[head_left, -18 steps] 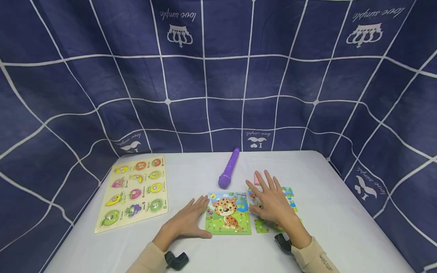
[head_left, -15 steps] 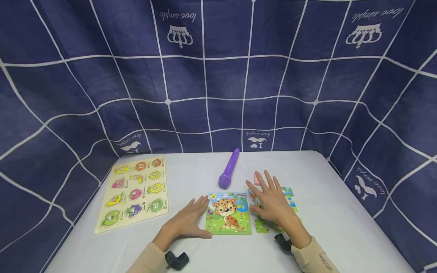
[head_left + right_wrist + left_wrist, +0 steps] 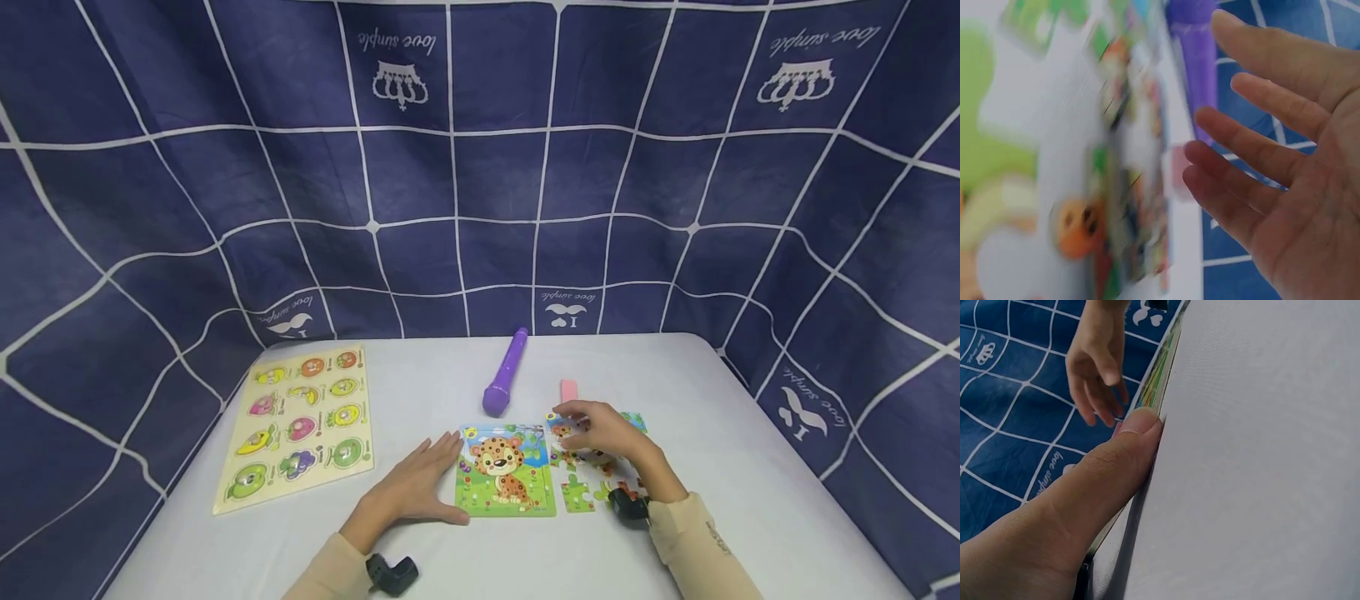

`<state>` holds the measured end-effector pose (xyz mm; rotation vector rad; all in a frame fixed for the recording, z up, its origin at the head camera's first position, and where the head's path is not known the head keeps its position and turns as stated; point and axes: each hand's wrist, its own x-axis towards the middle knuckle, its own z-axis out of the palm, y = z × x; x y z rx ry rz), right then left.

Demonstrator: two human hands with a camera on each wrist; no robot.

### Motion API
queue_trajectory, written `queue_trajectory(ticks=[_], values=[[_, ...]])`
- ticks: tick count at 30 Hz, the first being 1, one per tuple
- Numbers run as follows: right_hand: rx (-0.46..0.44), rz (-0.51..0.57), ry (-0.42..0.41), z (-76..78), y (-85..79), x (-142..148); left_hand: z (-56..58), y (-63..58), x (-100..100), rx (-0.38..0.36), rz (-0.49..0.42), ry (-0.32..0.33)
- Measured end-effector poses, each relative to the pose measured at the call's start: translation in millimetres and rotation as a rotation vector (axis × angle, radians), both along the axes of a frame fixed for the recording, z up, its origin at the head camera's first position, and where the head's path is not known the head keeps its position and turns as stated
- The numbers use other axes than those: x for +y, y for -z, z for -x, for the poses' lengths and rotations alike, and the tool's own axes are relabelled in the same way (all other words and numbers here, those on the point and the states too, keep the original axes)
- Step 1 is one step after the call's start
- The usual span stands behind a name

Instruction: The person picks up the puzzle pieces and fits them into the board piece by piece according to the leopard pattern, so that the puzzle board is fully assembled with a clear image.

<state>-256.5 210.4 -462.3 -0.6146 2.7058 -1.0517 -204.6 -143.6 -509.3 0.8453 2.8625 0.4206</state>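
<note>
Hovering above puzzle pieces (image 3: pixel 577 497), right fingers (image 3: pixel 1250 142) loosely bent; at leopard board (image 3: pixel 506 472), left fingers (image 3: pixel 438 455) outstretched.

Curtained-off tabletop workspace, navy printed cloth (image 3: pixel 498 175), white table (image 3: pixel 510 558)

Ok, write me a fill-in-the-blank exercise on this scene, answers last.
The hand over the loose puzzle pieces is the person's ____ one. The microphone is coloured ____. The fruit board lies toward the person's ____ side. The small block beyond the pieces is coloured ____.

Missing words: right; purple; left; pink.
</note>
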Motion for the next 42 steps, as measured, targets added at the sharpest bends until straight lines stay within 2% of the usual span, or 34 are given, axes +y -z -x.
queue_trajectory(ticks=[5,11,23,30,42], values=[[-0.027,-0.046,0.062,16.0,10.1,5.3,-0.9,0.1,0.7,0.010,-0.013,-0.006],[-0.019,-0.094,0.104,25.7,13.8,4.9,-0.5,2.0,1.4,0.009,-0.020,-0.019],[-0.033,-0.167,0.099,35.4,13.4,3.2,-1.4,4.3,0.8,0.029,-0.025,-0.007],[-0.042,-0.193,0.092,38.3,11.8,1.5,-0.6,3.3,0.8,0.018,-0.021,-0.014],[-0.032,-0.235,0.041,45.0,5.1,-5.3,-1.3,1.2,0.9,0.013,-0.013,-0.009]])
